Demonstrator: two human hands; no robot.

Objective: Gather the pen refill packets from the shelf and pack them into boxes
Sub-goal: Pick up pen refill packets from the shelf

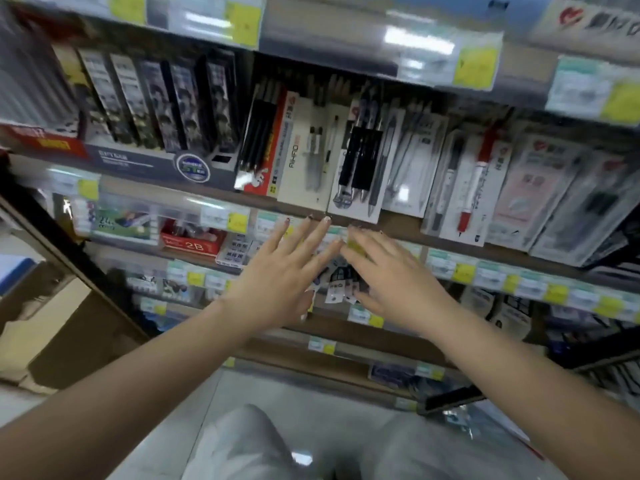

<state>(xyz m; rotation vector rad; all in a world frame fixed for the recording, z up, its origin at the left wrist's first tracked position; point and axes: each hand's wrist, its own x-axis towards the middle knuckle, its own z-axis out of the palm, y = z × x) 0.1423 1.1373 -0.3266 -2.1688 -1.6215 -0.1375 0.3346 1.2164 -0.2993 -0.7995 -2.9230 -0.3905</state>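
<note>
A store shelf unit fills the view. At far left, a red 2B box (188, 242) sits on a lower shelf. The person's left hand (277, 271) reaches forward with fingers straight and spread, holding nothing. Just beside it, the right hand (391, 282) is also flat and empty, likely because both are about to gather stock. The pen refill packets (341, 284), small and blurred, hang between and below the hands. The shelf edge (398, 225) above crowds the fingertips; open room lies toward the floor.
</note>
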